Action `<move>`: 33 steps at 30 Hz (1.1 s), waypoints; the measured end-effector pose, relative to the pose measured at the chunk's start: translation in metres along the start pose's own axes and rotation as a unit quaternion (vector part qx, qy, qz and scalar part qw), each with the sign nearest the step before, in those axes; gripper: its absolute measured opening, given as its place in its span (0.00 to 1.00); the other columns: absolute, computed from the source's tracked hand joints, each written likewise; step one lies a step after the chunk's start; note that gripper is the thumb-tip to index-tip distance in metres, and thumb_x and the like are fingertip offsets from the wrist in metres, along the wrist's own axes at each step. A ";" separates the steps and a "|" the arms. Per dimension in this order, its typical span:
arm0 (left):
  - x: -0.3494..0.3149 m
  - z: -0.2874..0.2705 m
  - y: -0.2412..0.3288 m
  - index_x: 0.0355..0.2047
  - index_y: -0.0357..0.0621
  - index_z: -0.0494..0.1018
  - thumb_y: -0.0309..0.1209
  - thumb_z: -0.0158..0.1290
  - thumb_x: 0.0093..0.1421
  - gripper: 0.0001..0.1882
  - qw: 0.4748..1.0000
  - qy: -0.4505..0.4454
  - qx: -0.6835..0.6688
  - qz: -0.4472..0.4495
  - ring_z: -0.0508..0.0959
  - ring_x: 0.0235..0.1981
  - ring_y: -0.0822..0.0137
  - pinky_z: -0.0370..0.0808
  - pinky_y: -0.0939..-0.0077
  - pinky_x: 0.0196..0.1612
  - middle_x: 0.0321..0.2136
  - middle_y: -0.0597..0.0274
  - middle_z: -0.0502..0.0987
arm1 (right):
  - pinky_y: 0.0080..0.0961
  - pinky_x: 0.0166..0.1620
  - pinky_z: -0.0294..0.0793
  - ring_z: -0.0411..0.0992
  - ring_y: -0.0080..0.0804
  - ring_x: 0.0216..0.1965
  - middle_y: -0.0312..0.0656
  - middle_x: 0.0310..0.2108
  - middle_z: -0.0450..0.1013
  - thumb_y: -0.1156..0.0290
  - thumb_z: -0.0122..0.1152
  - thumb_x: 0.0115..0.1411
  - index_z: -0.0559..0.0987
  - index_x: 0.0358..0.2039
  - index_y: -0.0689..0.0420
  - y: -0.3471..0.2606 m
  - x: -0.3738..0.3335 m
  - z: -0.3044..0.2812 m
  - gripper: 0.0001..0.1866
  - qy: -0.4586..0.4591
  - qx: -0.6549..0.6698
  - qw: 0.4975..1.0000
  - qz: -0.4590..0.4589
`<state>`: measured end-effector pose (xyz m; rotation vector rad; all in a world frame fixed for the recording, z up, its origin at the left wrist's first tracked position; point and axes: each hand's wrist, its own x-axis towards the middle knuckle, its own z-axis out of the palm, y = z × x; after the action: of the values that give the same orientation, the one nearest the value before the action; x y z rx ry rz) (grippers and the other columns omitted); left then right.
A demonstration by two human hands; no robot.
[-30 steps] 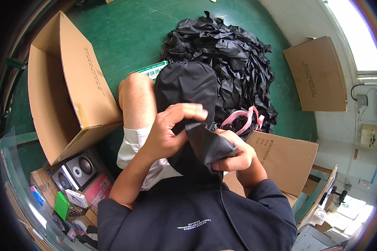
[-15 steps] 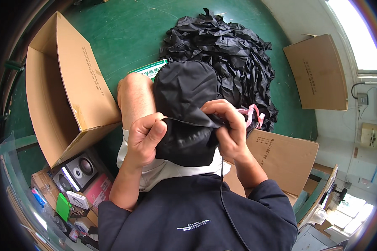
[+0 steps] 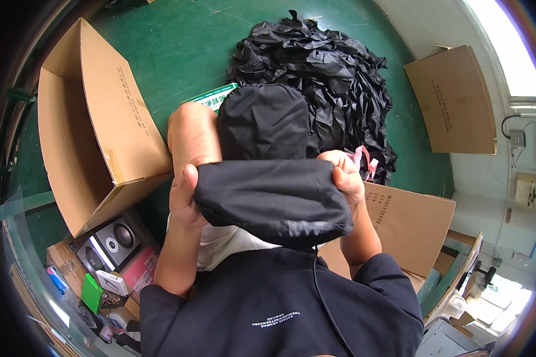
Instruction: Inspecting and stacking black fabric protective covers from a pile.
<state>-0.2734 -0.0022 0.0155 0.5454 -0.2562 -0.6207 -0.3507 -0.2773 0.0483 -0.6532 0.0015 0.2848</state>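
Observation:
Across my lap a black fabric piece (image 3: pixel 274 193) is stretched wide, its upper edge pulled nearly straight and its lower part bulging toward me. My left hand (image 3: pixel 187 193) is closed on its left end, thumb up. The right end is gripped by my right hand (image 3: pixel 346 178), fingers curled over the corner. Whether it is a pouch or a cover I cannot tell. Just beyond it, another black fabric piece (image 3: pixel 263 122) with a rounded far end rests beside my bare left knee. The inside of the held piece is hidden.
A large heap of black fabric pieces (image 3: pixel 315 71) covers the green floor (image 3: pixel 167 35) ahead, with pink ribbon (image 3: pixel 363 160) at its near side. Cardboard boxes stand at left (image 3: pixel 125 113), near right (image 3: pixel 405 226) and far right (image 3: pixel 452 101). A speaker (image 3: pixel 122 238) sits lower left.
My hands have moved apart, drawing the fabric's edge out wide. The fold pinched by my right hand is now opened out, and the held piece lies flatter, separate from the one behind.

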 end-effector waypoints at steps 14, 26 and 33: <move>0.067 -0.029 -0.006 0.48 0.38 0.73 0.39 0.46 0.70 0.17 0.983 0.182 0.020 -0.006 0.79 0.43 0.68 0.75 0.74 0.49 0.43 0.58 0.80 | 0.27 0.46 0.80 0.79 0.30 0.39 0.46 0.42 0.78 0.77 0.58 0.63 0.72 0.49 0.65 -0.021 0.031 -0.052 0.15 0.124 -0.057 0.989 -0.051; 0.137 -0.076 0.002 0.31 0.38 0.76 0.34 0.51 0.68 0.12 0.863 0.289 0.414 -0.008 0.74 0.28 0.76 0.71 0.78 0.34 0.25 0.65 0.78 | 0.33 0.44 0.82 0.79 0.32 0.37 0.45 0.41 0.79 0.78 0.50 0.65 0.77 0.48 0.63 -0.055 0.154 -0.169 0.13 0.207 -0.219 0.950 0.079; 0.116 -0.038 -0.009 0.28 0.33 0.74 0.38 0.50 0.64 0.18 0.547 0.240 0.799 -0.068 0.78 0.32 0.42 0.72 0.52 0.37 0.26 0.42 0.78 | 0.37 0.46 0.80 0.79 0.33 0.42 0.44 0.42 0.79 0.71 0.49 0.66 0.77 0.48 0.59 -0.040 0.121 -0.192 0.13 0.267 -0.049 0.954 0.124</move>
<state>-0.1717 -0.0633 -0.0132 2.5305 -0.1924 -0.1692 -0.2067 -0.3912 -0.0915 -0.8150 0.5957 0.3439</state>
